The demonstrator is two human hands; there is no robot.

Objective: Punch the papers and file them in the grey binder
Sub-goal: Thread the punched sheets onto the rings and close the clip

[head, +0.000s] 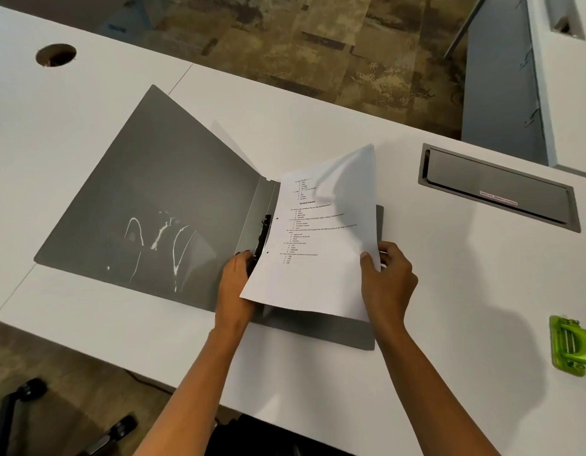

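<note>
The grey binder [160, 199] lies open on the white desk, its front cover flat to the left. A black ring clip [263, 233] runs along its spine. A thin stack of printed papers [314, 258] with two punched holes on its left edge hovers tilted over the binder's right half; the top right corner curls up. My right hand [385, 281] pinches the stack's right edge. My left hand [235, 287] sits at the lower end of the clip, fingers around it, partly hidden under the stack's lower left corner.
A green hole punch [569, 347] stands at the desk's right edge. A grey cable hatch [499, 189] is set in the desk behind it, and a round cable hole [56, 54] at the far left. Chair parts [28, 409] show below the front edge.
</note>
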